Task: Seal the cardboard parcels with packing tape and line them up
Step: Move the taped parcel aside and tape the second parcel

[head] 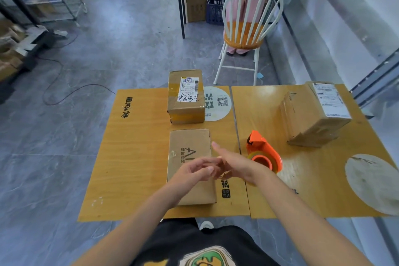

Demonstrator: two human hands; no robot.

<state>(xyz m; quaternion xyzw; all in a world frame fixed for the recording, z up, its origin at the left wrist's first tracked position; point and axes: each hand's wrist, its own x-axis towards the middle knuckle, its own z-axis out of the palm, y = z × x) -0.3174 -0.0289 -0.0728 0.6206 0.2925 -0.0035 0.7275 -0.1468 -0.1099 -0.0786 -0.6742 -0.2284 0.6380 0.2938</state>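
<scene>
Above the plain brown cardboard box [191, 164] on the yellow wooden table [133, 157]: left hand [194, 170] with loosely curled fingers, right hand [232, 163] with spread fingers, both holding nothing. Beyond it, in line, a labelled taped parcel [186, 96]. Right of the hands, an orange tape dispenser [264, 152]; further right, a tilted labelled carton [315, 112].

- single view, head-worn wide-angle cam, no second view to overlap
- looks forward and steeply down from above the counter [133, 157]
- near edge of counter sits close under the lens; both forearms enter from the bottom of frame, wearer's shirt at the very bottom
- far field: floor [108, 39], chair [248, 28] and a second table behind it, near the top edge
- strong barrel distortion, straight lines bow toward the frame edges
</scene>
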